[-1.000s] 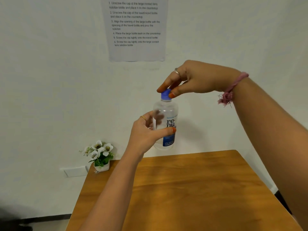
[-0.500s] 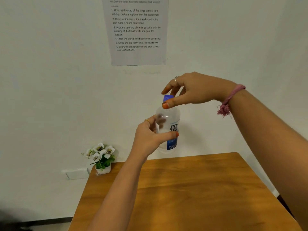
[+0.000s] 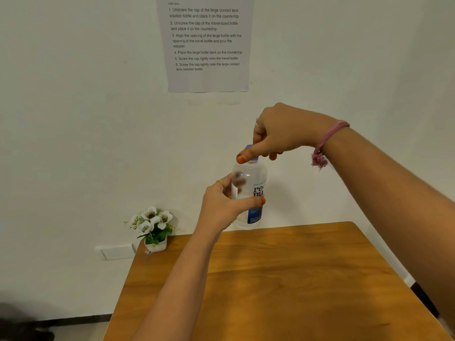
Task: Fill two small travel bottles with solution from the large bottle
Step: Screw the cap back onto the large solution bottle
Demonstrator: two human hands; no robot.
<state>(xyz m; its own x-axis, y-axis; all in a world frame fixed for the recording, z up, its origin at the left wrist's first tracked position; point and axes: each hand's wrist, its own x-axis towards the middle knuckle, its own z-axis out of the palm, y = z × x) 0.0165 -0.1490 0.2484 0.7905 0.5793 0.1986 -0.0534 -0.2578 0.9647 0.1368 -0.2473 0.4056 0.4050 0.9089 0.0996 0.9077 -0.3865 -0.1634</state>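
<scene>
The large clear solution bottle (image 3: 251, 178), with a "renu" label and a blue band low on its side, is held upright in the air above the far edge of the wooden table (image 3: 283, 279). My left hand (image 3: 222, 207) grips its body from the left, thumb across the front. My right hand (image 3: 278, 131) comes in from the right and pinches the blue cap (image 3: 249, 146) on top, thumb in front of it, so most of the cap is hidden. No small travel bottles are in view.
A small white pot of artificial white flowers (image 3: 152, 227) stands at the table's far left corner by the wall. A printed instruction sheet (image 3: 208, 43) hangs on the white wall above. A wall socket plate (image 3: 118, 251) sits left of the table.
Both hands and the bottle have come lower in view, toward the table. My right thumb has swung leftward across the front of the cap, as in a twist.
</scene>
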